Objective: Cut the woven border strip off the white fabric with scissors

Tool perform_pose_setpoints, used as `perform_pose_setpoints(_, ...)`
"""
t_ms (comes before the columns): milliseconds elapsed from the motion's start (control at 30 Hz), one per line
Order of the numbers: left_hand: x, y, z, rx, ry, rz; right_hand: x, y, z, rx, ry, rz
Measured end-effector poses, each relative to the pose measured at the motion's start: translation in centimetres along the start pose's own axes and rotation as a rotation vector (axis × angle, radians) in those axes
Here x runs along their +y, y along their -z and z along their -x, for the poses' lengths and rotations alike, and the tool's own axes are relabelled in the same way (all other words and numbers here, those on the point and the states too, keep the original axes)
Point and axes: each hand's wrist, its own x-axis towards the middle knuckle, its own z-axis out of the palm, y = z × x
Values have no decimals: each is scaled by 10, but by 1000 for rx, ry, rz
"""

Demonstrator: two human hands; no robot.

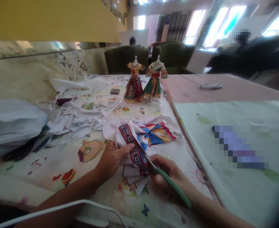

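So my left hand (pixel 113 155) is pinching the white cloth (pixel 117 139), thumb flat on its dark patterned border (pixel 125 133), fingers tucked out of sight, and my right hand (pixel 165 169) is curled round the green-handled scissors (pixel 170 183), though I can't tell how the fingers sit in the loops. The cloth's over the worktop (pixel 164 210) in front of me, blades alongside the border's right edge. Tip imo: hold it taut beside the blade, follow the printed line and take short snips, since floppy stuff like this probably bunches. Material-wise, the border's a long band of scrolly print with red edging, the white part's all loose folds, and the blue-and-tan printed piece (pixel 157 133) beyond has a wavy red trim.
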Motion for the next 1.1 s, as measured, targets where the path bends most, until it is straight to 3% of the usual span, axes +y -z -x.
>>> perform_pose_setpoints(533,-3,-3,2,-27,-6,13,2,1,1,-43,42,-82)
perform_pose_setpoints(1100,-4,-2,3,-35,-1,43,1,0,1,26,-3,10)
